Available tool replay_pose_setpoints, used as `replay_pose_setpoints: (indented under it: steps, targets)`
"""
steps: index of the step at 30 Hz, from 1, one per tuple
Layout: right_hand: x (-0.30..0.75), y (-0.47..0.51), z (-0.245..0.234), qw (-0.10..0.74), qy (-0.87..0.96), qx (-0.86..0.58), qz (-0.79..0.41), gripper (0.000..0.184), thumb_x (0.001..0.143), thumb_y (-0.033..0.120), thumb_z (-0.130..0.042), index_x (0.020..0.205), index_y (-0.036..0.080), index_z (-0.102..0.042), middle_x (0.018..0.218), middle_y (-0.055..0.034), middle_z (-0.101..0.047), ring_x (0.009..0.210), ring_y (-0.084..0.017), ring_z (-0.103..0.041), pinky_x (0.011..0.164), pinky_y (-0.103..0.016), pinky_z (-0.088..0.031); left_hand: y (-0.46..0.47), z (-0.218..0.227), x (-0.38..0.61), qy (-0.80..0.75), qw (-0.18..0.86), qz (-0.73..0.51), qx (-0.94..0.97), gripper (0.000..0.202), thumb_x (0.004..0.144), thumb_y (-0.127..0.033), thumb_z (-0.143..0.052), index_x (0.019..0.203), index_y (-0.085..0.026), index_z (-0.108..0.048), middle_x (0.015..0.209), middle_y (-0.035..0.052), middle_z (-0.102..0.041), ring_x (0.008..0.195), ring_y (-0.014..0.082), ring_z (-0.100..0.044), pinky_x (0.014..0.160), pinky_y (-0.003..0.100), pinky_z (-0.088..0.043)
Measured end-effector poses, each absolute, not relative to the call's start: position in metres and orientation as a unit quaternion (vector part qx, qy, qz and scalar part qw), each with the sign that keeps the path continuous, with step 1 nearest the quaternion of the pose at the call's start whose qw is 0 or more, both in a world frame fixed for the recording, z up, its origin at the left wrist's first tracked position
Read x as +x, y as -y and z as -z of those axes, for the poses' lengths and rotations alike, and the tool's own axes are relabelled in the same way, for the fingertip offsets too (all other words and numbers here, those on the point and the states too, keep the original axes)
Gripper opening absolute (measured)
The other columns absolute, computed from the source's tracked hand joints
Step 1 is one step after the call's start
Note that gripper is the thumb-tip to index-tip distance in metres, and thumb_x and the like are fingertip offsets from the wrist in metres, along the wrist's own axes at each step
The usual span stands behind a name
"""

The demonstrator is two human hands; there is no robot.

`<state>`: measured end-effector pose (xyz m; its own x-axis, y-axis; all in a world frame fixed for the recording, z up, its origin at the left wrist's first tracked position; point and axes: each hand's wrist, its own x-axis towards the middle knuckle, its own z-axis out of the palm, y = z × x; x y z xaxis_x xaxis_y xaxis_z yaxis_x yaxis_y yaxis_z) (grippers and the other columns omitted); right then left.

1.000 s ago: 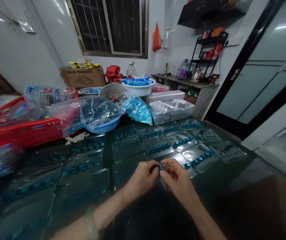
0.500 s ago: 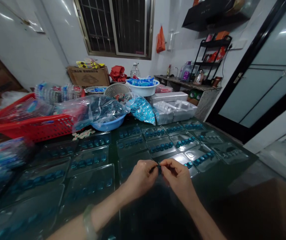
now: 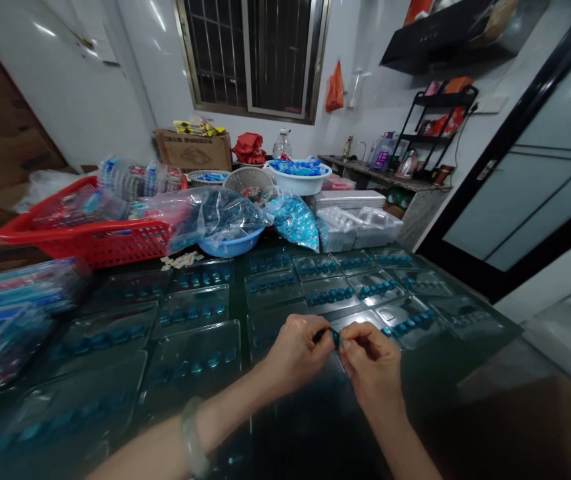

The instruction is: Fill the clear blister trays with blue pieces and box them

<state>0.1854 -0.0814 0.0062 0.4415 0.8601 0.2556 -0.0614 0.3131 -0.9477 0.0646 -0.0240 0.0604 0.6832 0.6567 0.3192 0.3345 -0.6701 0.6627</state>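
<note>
My left hand [image 3: 295,355] and my right hand [image 3: 372,366] meet above the dark table top [image 3: 310,440], pinching a small blue-green plastic piece [image 3: 334,338] between their fingertips. The piece is mostly hidden by my fingers, so its exact shape is unclear. Right under my hands lies a clear plastic blister tray [image 3: 360,321]. Several similar trays [image 3: 192,310] cover the table, their hollows holding rows of blue pieces. A pale bangle [image 3: 193,428] circles my left wrist.
Behind the trays stand a blue basin [image 3: 231,245] under a clear bag of dark pieces, a bag of light blue pieces [image 3: 292,222] and stacked clear trays [image 3: 358,227]. A red basket [image 3: 95,233] sits back left, with bagged blue items [image 3: 10,320] nearer. A brown surface [image 3: 520,433] fills the lower right.
The whole scene has shifted left and down as my head turned. My hands stay together on the small piece, and my fingers have shifted slightly around it.
</note>
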Motion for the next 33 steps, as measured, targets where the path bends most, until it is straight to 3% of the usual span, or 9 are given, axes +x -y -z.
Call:
replay_pose_setpoints:
  steps: [7,13,16,19,23,27,33]
  targets:
    - [0.183,0.089,-0.018,0.671,0.488,-0.522,-0.198,0.009,0.068,0.010,-0.052,0.070,0.019,-0.055,0.066,0.0013,-0.053,0.058,-0.011,-0.050,0.051,-0.021,-0.039,0.021,-0.055,0.076,-0.299,0.305,-0.319,0.846,0.022,0.070,-0.011,-0.039,0.048,-0.014,-0.040,0.048,-0.0048,-0.033,0.047,0.0058,-0.030,0.047,0.021,-0.020]
    - [0.175,0.111,-0.046,0.641,0.562,-0.501,-0.153,0.012,0.069,0.010,-0.052,0.063,0.021,-0.054,0.056,0.0023,-0.049,0.049,-0.011,-0.045,0.046,-0.022,-0.036,-0.012,-0.037,0.068,-0.391,0.321,-0.337,0.794,0.024,0.070,-0.016,-0.037,0.048,-0.013,-0.046,0.045,-0.0046,-0.034,0.044,0.0062,-0.029,0.045,0.021,-0.020]
    - [0.174,0.107,-0.048,0.608,0.533,-0.561,-0.178,0.012,0.075,0.017,-0.047,0.082,0.021,-0.057,0.060,0.0013,-0.052,0.049,-0.010,-0.047,0.045,-0.022,-0.037,-0.018,-0.035,0.058,-0.403,0.325,-0.337,0.787,0.026,0.072,-0.018,-0.036,0.050,-0.013,-0.049,0.044,-0.0043,-0.037,0.044,0.0066,-0.031,0.044,0.020,-0.021]
    - [0.172,0.092,-0.040,0.573,0.542,-0.583,-0.196,0.019,0.079,0.022,-0.045,0.095,0.021,-0.055,0.072,-0.0009,-0.056,0.060,-0.012,-0.053,0.054,-0.023,-0.042,-0.008,-0.042,0.053,-0.393,0.331,-0.332,0.791,0.025,0.072,-0.020,-0.038,0.055,-0.012,-0.055,0.048,-0.0033,-0.043,0.046,0.0069,-0.035,0.045,0.020,-0.024]
    - [0.169,0.079,-0.030,0.551,0.563,-0.583,-0.199,0.013,0.074,0.025,-0.053,0.085,0.020,-0.057,0.073,-0.0008,-0.057,0.063,-0.013,-0.052,0.055,-0.022,-0.041,0.006,-0.052,0.054,-0.370,0.329,-0.337,0.801,0.023,0.073,-0.019,-0.041,0.060,-0.011,-0.058,0.053,-0.0019,-0.050,0.049,0.0074,-0.039,0.047,0.020,-0.027]
    - [0.172,0.079,-0.030,0.549,0.553,-0.579,-0.239,0.010,0.076,0.024,-0.049,0.078,0.018,-0.057,0.068,-0.0003,-0.057,0.060,-0.012,-0.051,0.054,-0.022,-0.040,0.012,-0.053,0.054,-0.363,0.304,-0.331,0.816,0.022,0.075,-0.018,-0.040,0.064,-0.012,-0.058,0.053,-0.0014,-0.051,0.048,0.0082,-0.040,0.047,0.020,-0.028]
    - [0.180,0.077,-0.028,0.554,0.541,-0.562,-0.292,0.007,0.072,0.021,-0.050,0.069,0.016,-0.054,0.062,0.0018,-0.051,0.055,-0.010,-0.047,0.050,-0.019,-0.037,0.017,-0.050,0.053,-0.318,0.297,-0.309,0.846,0.025,0.078,-0.015,-0.036,0.088,-0.014,-0.059,0.072,0.0030,-0.059,0.063,0.0123,-0.051,0.060,0.022,-0.036]
